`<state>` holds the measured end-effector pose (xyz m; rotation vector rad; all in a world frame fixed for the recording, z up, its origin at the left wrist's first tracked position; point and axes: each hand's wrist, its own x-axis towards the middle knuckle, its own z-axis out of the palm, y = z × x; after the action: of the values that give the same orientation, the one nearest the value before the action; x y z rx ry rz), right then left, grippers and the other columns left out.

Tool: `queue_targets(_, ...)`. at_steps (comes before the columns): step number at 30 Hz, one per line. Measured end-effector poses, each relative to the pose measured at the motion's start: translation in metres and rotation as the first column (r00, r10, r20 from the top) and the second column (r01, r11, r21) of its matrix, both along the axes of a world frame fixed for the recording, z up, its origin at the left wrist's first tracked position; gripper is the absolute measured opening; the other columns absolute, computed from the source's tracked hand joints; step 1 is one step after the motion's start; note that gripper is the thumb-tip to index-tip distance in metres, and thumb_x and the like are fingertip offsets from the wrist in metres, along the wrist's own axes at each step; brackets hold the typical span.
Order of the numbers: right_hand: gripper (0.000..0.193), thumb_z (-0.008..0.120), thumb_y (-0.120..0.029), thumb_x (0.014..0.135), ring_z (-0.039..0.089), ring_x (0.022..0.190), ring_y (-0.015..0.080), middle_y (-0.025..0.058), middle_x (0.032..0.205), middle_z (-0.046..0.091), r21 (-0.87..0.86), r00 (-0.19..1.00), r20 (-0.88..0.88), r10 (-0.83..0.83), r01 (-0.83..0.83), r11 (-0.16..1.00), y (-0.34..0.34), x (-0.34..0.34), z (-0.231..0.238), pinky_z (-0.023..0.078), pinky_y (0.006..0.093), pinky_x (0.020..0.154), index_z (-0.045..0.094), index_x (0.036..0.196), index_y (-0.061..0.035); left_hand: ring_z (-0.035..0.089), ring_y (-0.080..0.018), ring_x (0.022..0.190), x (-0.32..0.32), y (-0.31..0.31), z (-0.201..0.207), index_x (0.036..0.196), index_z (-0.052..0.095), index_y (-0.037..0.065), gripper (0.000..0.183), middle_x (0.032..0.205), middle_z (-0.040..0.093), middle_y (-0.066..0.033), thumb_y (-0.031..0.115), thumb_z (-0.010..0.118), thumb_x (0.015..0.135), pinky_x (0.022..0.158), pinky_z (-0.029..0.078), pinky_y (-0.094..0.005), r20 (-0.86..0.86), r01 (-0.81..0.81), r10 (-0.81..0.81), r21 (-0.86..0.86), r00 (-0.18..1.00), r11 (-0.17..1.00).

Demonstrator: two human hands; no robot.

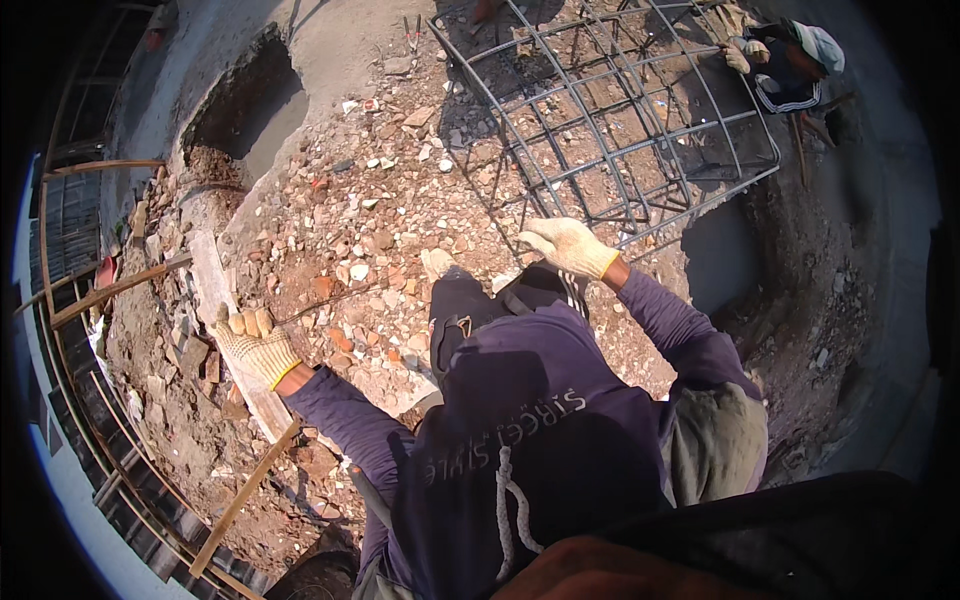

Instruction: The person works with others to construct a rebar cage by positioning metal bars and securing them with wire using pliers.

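My left hand (252, 347), in a cream knitted glove with a yellow cuff, is over a pale wooden plank (212, 275) on the left. Its fingers are curled in; whatever they may hold is hidden. A thin dark line runs from beside them across the rubble, and I cannot tell whether it is a rod or a shadow. My right hand (572, 248), gloved alike, reaches over my knee with fingers stretched leftward and nothing visible in them. It is close to the near edge of a steel rebar cage (600, 160); contact is unclear.
Broken brick and stone rubble (385, 240) covers the ground. A pit (250, 110) opens at the far left, another (725, 255) at right. Red-handled pincers (412, 36) lie beyond the cage. A gloved co-worker (795, 65) is at its far right corner. Wooden sticks (245, 495) stand left.
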<state>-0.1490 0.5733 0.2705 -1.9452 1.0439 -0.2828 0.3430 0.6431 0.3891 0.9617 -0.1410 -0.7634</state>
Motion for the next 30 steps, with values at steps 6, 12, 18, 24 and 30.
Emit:
queue_targets(6,0.053,0.059,-0.045,0.098,0.062,0.113,0.0387,0.0210,0.120,0.066,-0.285,0.946,0.241,-0.216,0.282,0.916,-0.008,0.166,0.101,0.049,0.0454,0.097,0.057,0.132,-0.0040,0.025,-0.0090,0.043,-0.040,-0.107,0.014,0.082,0.051,0.015,0.036,0.058,0.033,0.0062,0.038,0.044,0.109,0.037,0.025,-0.0251,-0.083,0.398,-0.389,0.195,0.917,0.896)
queue_targets(12,0.034,0.056,-0.036,0.101,0.068,0.088,0.0398,0.0218,0.094,0.067,0.245,0.787,0.415,-0.457,0.388,0.889,-0.034,0.264,0.119,0.052,0.0471,0.075,0.064,0.109,-0.0038,0.023,-0.0073,0.040,-0.041,-0.183,0.009,0.117,0.052,0.004,0.041,0.056,0.029,0.0065,0.043,0.044,0.108,0.034,0.025,-0.0226,-0.133,0.611,-0.632,-0.167,0.763,0.774)
queue_targets(18,0.026,0.054,-0.026,0.100,0.066,0.078,0.0376,0.0172,0.084,0.062,-0.138,0.773,0.406,-0.487,0.579,0.804,-0.109,0.283,0.050,0.052,0.0483,0.071,0.066,0.106,-0.0046,0.025,-0.0077,0.041,-0.053,-0.257,-0.007,0.113,0.052,0.004,0.044,0.056,0.033,0.0050,0.048,0.046,0.106,0.034,0.025,-0.0237,0.107,0.422,-0.423,0.033,0.900,0.906)
queue_targets(24,0.024,0.054,-0.028,0.099,0.068,0.079,0.0360,0.0138,0.088,0.067,-0.155,0.795,0.490,-0.358,0.483,0.862,-0.200,0.281,0.049,0.053,0.0465,0.066,0.067,0.107,-0.0101,0.022,-0.0065,0.040,0.008,-0.382,-0.003,0.105,0.057,0.004,0.042,0.054,0.032,0.0062,0.043,0.043,0.108,0.035,0.022,-0.0245,0.033,0.589,-0.588,-0.013,0.808,0.808)
queue_targets(30,0.021,0.053,-0.020,0.098,0.067,0.083,0.0331,0.0117,0.096,0.065,-0.257,0.815,0.494,-0.303,0.469,0.845,-0.241,0.233,0.052,0.054,0.0440,0.067,0.067,0.109,-0.0082,0.024,-0.0075,0.042,0.017,-0.469,0.007,0.106,0.058,0.002,0.040,0.054,0.033,0.0046,0.038,0.042,0.109,0.037,0.023,-0.0249,-0.072,0.656,-0.655,-0.003,0.752,0.754)
